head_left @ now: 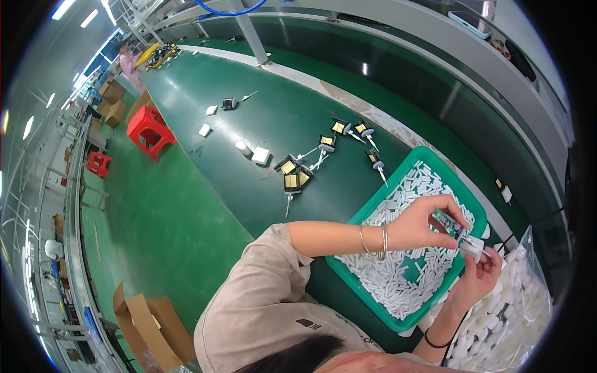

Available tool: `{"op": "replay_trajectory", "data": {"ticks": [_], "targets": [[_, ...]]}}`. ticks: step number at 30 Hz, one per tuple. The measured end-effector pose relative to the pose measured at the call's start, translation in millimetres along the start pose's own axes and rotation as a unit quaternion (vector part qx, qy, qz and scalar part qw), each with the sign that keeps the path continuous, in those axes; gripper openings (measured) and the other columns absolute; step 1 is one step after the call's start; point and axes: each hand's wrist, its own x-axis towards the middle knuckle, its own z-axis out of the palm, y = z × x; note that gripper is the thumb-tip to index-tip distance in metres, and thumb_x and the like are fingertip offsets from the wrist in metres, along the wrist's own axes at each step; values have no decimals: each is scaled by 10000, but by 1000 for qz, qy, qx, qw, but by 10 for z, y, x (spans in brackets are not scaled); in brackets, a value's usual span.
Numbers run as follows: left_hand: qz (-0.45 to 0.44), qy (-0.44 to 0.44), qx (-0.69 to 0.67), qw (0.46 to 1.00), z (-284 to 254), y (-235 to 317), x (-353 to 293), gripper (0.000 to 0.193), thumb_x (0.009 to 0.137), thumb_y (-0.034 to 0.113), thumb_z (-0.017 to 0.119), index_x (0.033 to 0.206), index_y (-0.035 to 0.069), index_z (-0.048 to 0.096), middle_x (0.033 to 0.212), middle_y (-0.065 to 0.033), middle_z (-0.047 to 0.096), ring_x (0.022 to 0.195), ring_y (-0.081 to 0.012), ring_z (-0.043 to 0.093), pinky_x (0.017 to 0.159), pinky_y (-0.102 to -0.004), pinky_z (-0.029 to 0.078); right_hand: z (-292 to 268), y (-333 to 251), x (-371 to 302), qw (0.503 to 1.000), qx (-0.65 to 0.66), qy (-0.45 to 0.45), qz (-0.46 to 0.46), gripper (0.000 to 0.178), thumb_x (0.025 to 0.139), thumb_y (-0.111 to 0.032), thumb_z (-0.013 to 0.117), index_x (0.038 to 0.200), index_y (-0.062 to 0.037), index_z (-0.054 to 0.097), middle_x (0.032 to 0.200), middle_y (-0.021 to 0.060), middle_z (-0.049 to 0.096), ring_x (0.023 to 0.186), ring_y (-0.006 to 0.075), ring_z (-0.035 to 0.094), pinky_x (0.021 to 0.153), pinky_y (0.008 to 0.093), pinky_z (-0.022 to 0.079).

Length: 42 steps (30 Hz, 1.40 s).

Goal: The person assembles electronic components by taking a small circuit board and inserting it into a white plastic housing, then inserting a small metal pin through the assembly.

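My left hand [426, 222], with thin bracelets on its wrist, pinches a small green circuit board [449, 224] over a green plastic bin [372, 204]. My right hand [480, 276], with a black band on its wrist, holds a small white plastic housing [472, 247] right against the board's lower end. The two hands meet above the bin's right rim. The bin is full of small white plastic tubes [398, 273].
Several small parts with yellow squares and white stems [305, 169] lie on the green belt [249, 124] beyond the bin, beside white blocks [261, 155]. A clear bag of white pieces [519, 311] sits at the right. Red stools [149, 130], a cardboard box [149, 323], a distant person [129, 62].
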Motion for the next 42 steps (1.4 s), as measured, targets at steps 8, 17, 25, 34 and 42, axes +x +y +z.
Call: {"op": "replay_trajectory", "data": {"ticks": [8,17,25,34,42], "targets": [[-43,-17,1,999,24,-38,-35,319,673,83,701,943,57,533,968,-23,556,892,-106,533,696,-241,476,-40,10,-4,998,45,18,-35,363,675,133,578,991,-8,466,859,68,505,779,119,524,716,229,469],[30,-54,155,986,-10,-14,-18,338,668,129,693,938,28,518,842,-62,593,692,-129,570,543,-232,464,76,-126,-44,999,-25,-17,-40,536,628,97,597,1128,-15,439,918,62,475,808,125,500,743,236,450],[45,-74,153,984,-25,23,-7,341,663,168,687,929,40,516,827,-60,594,642,-137,565,520,-241,450,22,-69,-81,995,-20,-25,-92,570,681,75,553,1210,-25,367,974,96,483,857,157,509,758,257,445],[74,-69,164,981,-38,10,-4,328,651,163,686,903,43,512,742,-50,574,568,-137,534,487,-241,420,32,-62,-52,983,-50,-69,-163,505,764,20,568,1211,-32,341,982,114,458,862,187,484,744,273,427],[73,-71,164,981,-35,36,-74,332,647,166,691,895,45,507,690,-51,549,523,-129,506,470,-240,402,87,-168,-33,946,-72,-178,-262,416,773,28,564,1122,-75,361,921,127,419,804,201,446,677,275,411]]}}
